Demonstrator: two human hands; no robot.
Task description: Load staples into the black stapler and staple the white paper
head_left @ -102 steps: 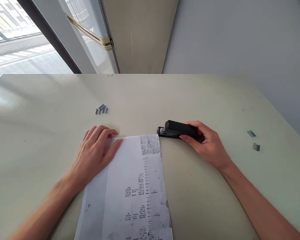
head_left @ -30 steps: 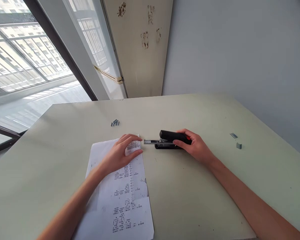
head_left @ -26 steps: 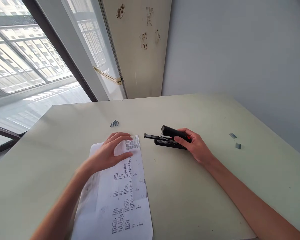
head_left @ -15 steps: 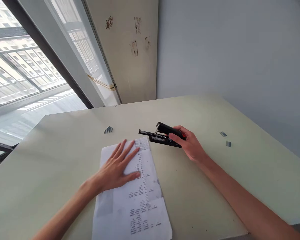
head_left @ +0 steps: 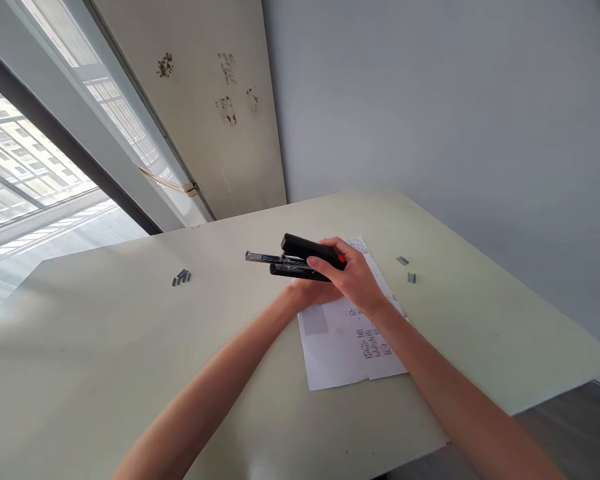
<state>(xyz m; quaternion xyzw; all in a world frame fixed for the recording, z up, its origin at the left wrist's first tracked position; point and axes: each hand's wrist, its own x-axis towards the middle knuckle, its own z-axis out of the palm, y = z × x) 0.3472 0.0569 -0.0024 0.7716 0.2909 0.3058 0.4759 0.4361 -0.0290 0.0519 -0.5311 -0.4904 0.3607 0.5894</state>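
"Over the paper (head_left: pixel 337 360), what does the right hand (head_left: pixel 359 277) have?"

"A black stapler (head_left: pixel 305 249), with that grip pressed firmly round it: thumb along the near side, fingers wrapped over the far side. Its slim metal rail (head_left: pixel 263 258) juts out beyond the paper's left edge."

"And the left hand (head_left: pixel 316 292)?"

"On the paper, below the stapler. Its fingers are hidden, so I can't tell whether that grip is spread or curled."

"Does it touch the stapler?"

"Can't tell that either."

"What else is on the desk (head_left: pixel 130 347)?"

"Well to the left of the paper, a small cluster of staple strips (head_left: pixel 182 274). Nearer, on the paper's right, two more strips (head_left: pixel 411 278), apart from each other."
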